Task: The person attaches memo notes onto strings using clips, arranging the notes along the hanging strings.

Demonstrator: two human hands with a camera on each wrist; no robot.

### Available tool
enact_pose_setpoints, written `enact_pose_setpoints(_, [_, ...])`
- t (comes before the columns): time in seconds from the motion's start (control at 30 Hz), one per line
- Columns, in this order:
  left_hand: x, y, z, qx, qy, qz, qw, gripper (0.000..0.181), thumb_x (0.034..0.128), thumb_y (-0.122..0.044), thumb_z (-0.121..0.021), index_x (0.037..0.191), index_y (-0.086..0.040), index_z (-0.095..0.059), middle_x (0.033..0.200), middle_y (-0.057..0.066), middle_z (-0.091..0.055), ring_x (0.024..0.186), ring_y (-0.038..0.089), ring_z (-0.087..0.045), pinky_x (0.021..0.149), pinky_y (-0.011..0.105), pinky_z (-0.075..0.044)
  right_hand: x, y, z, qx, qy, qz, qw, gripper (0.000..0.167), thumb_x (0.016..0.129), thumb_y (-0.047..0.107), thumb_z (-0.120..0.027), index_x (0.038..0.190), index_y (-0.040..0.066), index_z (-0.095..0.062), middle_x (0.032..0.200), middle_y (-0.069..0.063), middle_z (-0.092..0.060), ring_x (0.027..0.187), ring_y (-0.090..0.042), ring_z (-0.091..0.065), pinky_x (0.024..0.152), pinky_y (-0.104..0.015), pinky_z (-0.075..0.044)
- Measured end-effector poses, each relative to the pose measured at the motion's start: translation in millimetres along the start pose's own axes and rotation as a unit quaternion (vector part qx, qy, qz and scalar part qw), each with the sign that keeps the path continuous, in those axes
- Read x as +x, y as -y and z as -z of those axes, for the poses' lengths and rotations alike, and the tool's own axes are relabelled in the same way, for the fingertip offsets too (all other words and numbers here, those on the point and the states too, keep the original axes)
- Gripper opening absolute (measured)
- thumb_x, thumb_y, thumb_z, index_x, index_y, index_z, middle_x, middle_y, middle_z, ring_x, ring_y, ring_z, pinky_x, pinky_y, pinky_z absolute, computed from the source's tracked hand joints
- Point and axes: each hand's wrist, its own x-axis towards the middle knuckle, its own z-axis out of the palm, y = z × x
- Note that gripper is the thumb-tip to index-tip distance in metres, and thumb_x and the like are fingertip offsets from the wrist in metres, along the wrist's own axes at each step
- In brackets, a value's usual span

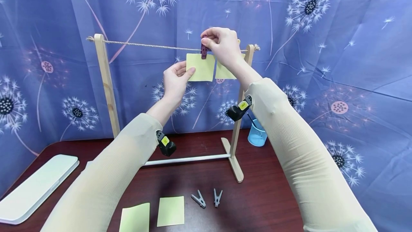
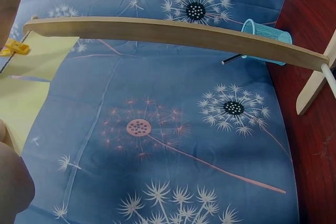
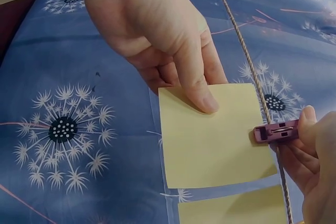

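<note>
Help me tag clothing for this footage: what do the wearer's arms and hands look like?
The left sleeve and right sleeve are cream and finely ribbed. The black left wrist camera and right wrist camera each bear a small yellow label. The left hand and right hand are ungloved.

Tabletop set-up, rm. type unclear: dandelion-print curtain behind dk. table.

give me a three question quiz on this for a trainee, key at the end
1. True or false: the left hand pinches a yellow note between thumb and fingers.
2. What does the right hand hold? a) a blue cup b) a purple clip c) a white case
3. Fill in the number: ___ grey clips lie on the table.

Key: 1 true; 2 b; 3 two.
</note>
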Motion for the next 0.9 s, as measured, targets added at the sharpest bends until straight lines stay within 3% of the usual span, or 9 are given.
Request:
enact_pose_setpoints(0.27, [0.7, 0.2, -1.1, -0.002, 0.002, -0.010, 0.9999, 0.034, 0.0889, -0.003, -0.069, 0.121, 0.008, -0.063, 0.116, 0.026, -0.067, 0.086, 0.006, -0.063, 0.087, 0.025, -0.054, -3.1, -3.4, -0.4, -0.005, 0.030, 0.010, 0.9995, 0.026, 0.097, 0.016, -0.061, 0.120, 0.006, -0.068, 0.110, -0.009, -0.073, 0.096, -0.015, -0.069, 0.081, -0.019, -0.047])
enact_pose_setpoints(0.5, [1.1, 1.1, -0.6, -0.004, 0.004, -0.006, 1.0000, 0.034, 0.0890, -0.004, -0.070, 0.120, 0.008, -0.063, 0.116, 0.027, -0.067, 0.083, 0.004, -0.063, 0.086, 0.023, -0.054, -5.2, -4.0, 0.9, 0.006, 0.046, 0.019, 0.9987, 0.031, 0.096, 0.018, -0.062, 0.125, 0.006, -0.065, 0.114, -0.009, -0.072, 0.101, -0.017, -0.069, 0.088, -0.022, -0.050])
enact_pose_setpoints(0.9, [-0.7, 1.7, 4.0, -0.008, 0.004, -0.004, 1.0000, 0.037, 0.0874, -0.004, -0.072, 0.122, 0.007, -0.063, 0.117, 0.025, -0.067, 0.090, 0.009, -0.066, 0.088, 0.025, -0.054, -6.8, -6.8, -2.9, 0.028, 0.040, 0.015, 0.9987, 0.041, 0.097, 0.021, -0.063, 0.135, 0.005, -0.058, 0.122, -0.011, -0.069, 0.110, -0.017, -0.067, 0.094, -0.022, -0.050])
